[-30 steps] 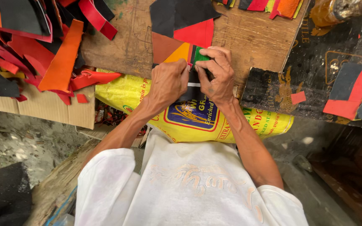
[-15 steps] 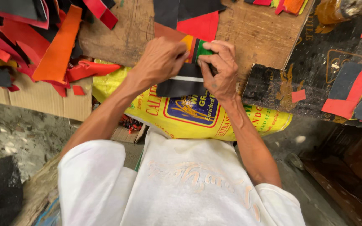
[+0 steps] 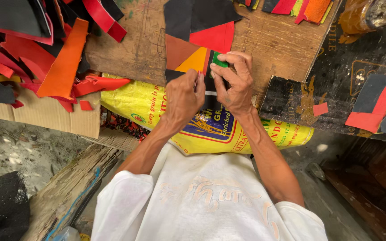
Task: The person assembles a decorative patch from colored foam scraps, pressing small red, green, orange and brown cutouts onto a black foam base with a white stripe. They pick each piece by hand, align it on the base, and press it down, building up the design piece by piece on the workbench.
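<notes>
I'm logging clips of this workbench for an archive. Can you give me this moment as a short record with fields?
setting: worn wooden board over a yellow printed sack
left hand: fingers pinched on a dark piece at the board's edge
right hand: fingertips on a small green piece
workpiece: patchwork of brown, orange and red pieces
around: heap of red, orange and black scraps at the left; more scraps at the right
</notes>
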The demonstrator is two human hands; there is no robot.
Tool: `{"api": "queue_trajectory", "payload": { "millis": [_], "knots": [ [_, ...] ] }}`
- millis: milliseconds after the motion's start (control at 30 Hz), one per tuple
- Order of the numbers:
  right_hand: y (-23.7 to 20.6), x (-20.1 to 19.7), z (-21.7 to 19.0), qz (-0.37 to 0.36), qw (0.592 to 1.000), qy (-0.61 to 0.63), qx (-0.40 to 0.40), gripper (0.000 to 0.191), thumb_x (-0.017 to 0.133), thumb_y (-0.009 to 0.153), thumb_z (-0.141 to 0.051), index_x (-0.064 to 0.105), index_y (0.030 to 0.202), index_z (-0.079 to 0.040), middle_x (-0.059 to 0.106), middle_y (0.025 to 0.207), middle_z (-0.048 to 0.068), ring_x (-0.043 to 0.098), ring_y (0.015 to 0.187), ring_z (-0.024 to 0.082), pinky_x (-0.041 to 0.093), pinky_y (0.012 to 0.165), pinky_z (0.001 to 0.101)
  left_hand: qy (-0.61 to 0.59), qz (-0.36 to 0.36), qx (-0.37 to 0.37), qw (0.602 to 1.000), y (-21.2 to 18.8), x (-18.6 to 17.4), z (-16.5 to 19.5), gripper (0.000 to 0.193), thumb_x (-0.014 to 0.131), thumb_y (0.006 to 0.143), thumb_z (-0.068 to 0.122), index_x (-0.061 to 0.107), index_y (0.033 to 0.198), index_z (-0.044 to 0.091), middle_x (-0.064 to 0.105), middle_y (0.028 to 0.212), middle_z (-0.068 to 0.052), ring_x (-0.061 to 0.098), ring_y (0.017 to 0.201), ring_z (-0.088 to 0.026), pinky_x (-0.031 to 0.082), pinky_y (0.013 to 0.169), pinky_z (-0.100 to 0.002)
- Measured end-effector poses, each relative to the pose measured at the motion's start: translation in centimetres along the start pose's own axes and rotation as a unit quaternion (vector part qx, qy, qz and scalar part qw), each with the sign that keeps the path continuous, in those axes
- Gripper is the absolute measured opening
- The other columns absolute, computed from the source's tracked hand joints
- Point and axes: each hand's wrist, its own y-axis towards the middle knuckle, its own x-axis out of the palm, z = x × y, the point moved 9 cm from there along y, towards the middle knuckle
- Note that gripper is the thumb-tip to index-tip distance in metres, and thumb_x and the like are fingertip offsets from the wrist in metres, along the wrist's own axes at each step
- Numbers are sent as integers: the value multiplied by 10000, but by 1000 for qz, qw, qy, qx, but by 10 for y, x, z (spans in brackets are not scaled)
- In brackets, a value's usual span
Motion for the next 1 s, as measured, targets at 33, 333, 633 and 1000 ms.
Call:
{"api": "queue_trajectory", "payload": {
  "millis": [33, 333, 633, 1000],
  "knots": [
    [0, 1, 1, -3, 1000, 3, 7, 206, 813, 869, 64, 783, 1049, -30, 655, 1188, 109, 570, 1195, 329, 545, 926, 374, 11, 7, 1, 1000, 5, -1, 3, 271, 694, 992, 103, 521, 792, 40, 576, 631, -188, 605, 550, -382, 437, 508, -498],
    [1, -1, -4, 12, 1000, -10, -22, 212, 812, 845, 72, 769, 1030, -23, 654, 1193, 107, 569, 1197, 332, 541, 991, 417, 19, -25, 17, 999, 22, -9, 22, 223, 649, 959, 111, 530, 775, 66, 593, 629, -180, 606, 541, -383, 444, 500, -511],
    [1, -1, -2, 18, 999, -13, -23, 206, 818, 844, 59, 769, 1028, -21, 658, 1168, 116, 579, 1169, 331, 539, 984, 408, 30, -50, 42, 997, 31, -16, 29, 206, 681, 908, 119, 564, 747, 66, 586, 617, -193, 601, 544, -394, 442, 503, -522],
    [31, -11, 39, 15, 985, 32, 166, 292, 730, 943, -8, 681, 1228, -54, 542, 1393, 124, 632, 1173, 266, 579, 903, 324, -65, -73, -153, 983, -47, -95, -38, 220, 757, 965, 188, 662, 896, 2, 612, 825, -113, 581, 693, -176, 480, 618, -321]
  ]
}}
